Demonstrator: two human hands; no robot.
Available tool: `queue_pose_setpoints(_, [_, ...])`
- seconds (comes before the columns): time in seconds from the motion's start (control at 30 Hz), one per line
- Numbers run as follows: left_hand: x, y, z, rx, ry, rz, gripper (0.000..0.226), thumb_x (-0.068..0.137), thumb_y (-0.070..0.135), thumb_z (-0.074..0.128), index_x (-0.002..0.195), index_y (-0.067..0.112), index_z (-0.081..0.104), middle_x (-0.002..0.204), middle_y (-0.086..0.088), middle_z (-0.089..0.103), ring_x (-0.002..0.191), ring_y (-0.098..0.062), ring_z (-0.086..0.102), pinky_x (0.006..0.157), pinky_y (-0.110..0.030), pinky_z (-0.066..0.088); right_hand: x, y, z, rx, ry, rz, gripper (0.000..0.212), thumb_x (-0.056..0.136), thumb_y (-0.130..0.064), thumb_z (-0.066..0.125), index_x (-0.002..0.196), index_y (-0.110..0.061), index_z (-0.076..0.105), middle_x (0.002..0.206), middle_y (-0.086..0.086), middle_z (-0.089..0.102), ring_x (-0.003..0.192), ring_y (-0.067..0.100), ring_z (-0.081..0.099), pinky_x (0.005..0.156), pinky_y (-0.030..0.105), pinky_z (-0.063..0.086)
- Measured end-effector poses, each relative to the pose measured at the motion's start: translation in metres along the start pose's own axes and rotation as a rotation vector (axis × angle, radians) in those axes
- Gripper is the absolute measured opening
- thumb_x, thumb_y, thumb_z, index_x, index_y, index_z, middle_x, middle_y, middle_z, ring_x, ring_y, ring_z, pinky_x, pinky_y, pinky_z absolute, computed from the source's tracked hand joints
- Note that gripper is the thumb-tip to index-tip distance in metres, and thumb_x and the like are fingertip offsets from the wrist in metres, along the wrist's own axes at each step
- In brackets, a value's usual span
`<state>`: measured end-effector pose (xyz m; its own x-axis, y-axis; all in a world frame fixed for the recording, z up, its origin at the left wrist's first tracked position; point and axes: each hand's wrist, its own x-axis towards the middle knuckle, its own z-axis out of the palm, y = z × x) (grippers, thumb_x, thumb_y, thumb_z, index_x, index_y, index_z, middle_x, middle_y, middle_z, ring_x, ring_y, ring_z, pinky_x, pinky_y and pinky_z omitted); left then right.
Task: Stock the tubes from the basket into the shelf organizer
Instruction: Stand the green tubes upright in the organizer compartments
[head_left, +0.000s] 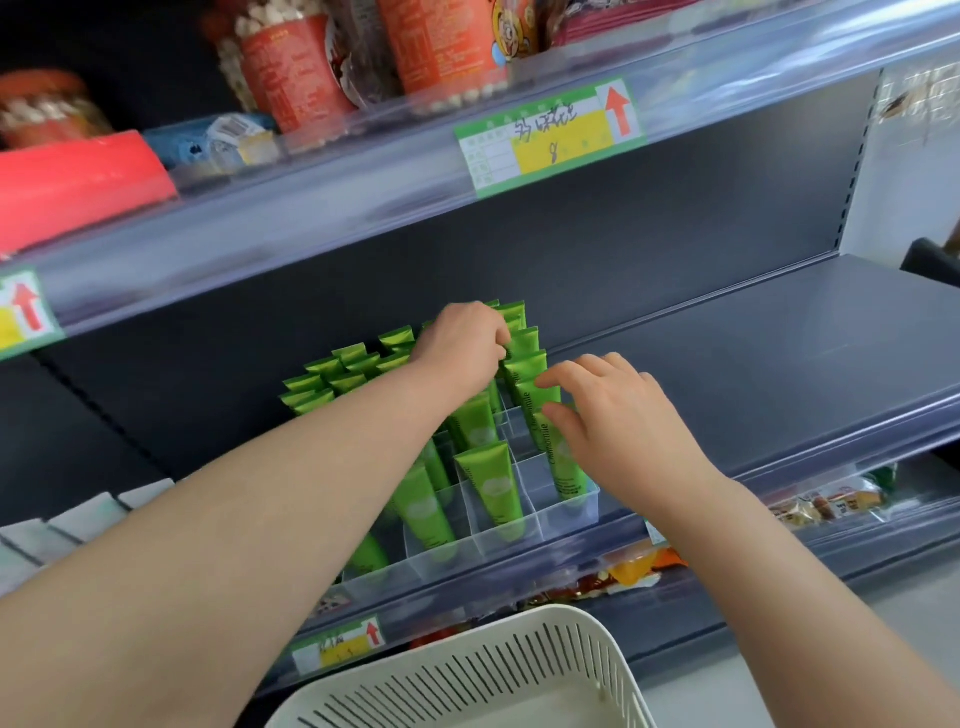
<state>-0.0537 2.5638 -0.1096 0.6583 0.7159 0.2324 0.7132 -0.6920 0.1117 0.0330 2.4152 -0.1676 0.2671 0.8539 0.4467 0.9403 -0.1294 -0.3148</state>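
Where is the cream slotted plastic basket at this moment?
In the head view, the cream slotted plastic basket is at the bottom centre, below the clear plastic shelf organizer holding green tubes.

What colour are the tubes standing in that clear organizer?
The tubes are bright green, best seen in the head view.
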Motion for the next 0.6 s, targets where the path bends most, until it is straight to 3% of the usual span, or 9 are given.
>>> queue_pose_setpoints(0.2, [-0.027, -0.032, -0.023, -0.063, -0.052, 0.028, 0.014, 0.084, 0.021, 0.072, 0.097, 0.021, 0.075, 0.100, 0.004, 0.071, 0.096, -0.015, 0.063, 0.081, -0.023, 0.045, 0.003, -0.027, 0.005, -0.074, -0.072, -0.140, 0.033, 0.097, -0.041, 0.039, 0.126, -0.031, 0.052, 0.120, -0.011, 0.056, 0.118, 0.016, 0.041, 0.090, 0.035, 0.035])
queue_pose_setpoints(0.33, [-0.038, -0.039, -0.021, -0.029, -0.133, 0.067, 0.015, 0.083, 0.026, 0.072, 0.098, 0.021, 0.075, 0.099, 0.006, 0.071, 0.096, -0.014, 0.063, 0.087, -0.030, 0.050, 0.004, -0.039, 0.017, -0.142, -0.107, -0.186, 0.029, 0.099, -0.039, 0.035, 0.116, -0.033, 0.057, 0.112, -0.014, 0.059, 0.119, 0.013, 0.039, 0.089, 0.036, 0.033])
queue_pose_setpoints(0.43, [-0.039, -0.039, -0.011, 0.016, -0.179, 0.081, 0.016, 0.087, 0.026, 0.068, 0.102, 0.021, 0.073, 0.103, 0.005, 0.069, 0.099, -0.016, 0.061, 0.087, -0.033, 0.050, 0.005, -0.043, 0.022, -0.156, -0.103, -0.196, 0.022, 0.095, -0.025, 0.049, 0.109, -0.034, 0.062, 0.103, -0.014, 0.063, 0.115, 0.013, 0.044, 0.087, 0.037, 0.031])
queue_pose_setpoints(0.6, [-0.040, -0.039, 0.005, 0.042, -0.166, 0.079, 0.013, 0.092, 0.024, 0.063, 0.101, 0.018, 0.071, 0.101, 0.001, 0.066, 0.096, -0.021, 0.059, 0.073, -0.030, 0.042, 0.005, -0.037, 0.025, -0.148, -0.049, -0.155, 0.026, 0.076, -0.007, 0.071, 0.093, -0.026, 0.071, 0.082, -0.009, 0.068, 0.099, 0.020, 0.057, 0.082, 0.039, 0.037])
